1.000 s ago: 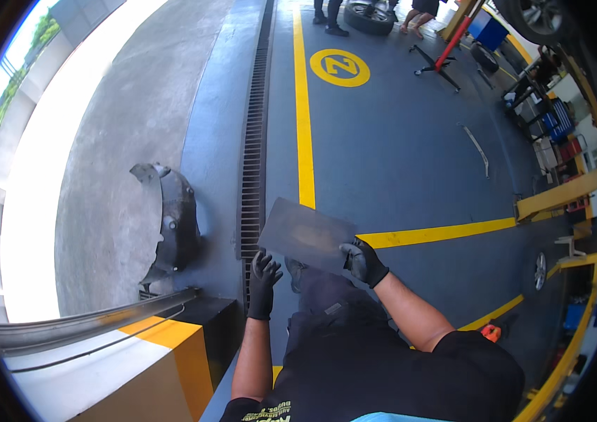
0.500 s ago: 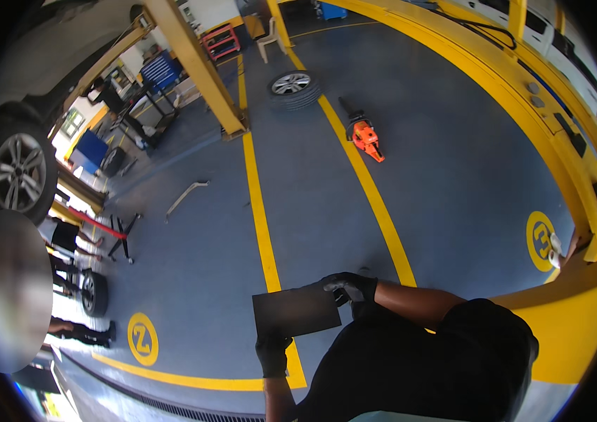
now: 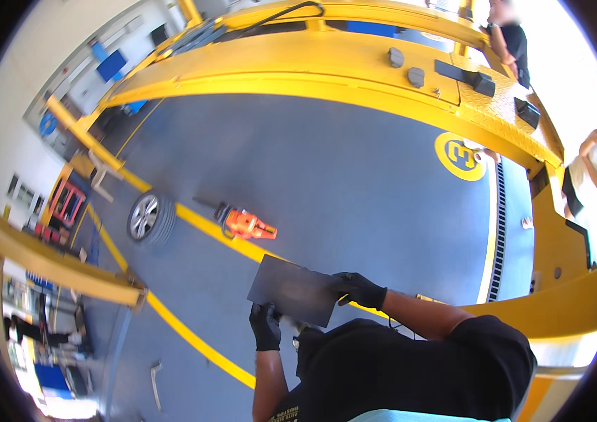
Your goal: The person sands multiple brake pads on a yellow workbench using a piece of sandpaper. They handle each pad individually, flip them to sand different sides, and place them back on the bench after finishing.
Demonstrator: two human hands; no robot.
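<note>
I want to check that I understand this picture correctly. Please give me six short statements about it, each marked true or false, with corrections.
1. The right hand holds a dark flat sheet. True.
2. The sheet is round. False: it is four-cornered.
3. The left hand wears a black glove. True.
4. An orange tool and a wheel rest on the floor. True.
5. In the picture, the wheel is right of the tool. False: it is left.
6. The left hand is far from the sheet. False: it is at the sheet's lower edge.
</note>
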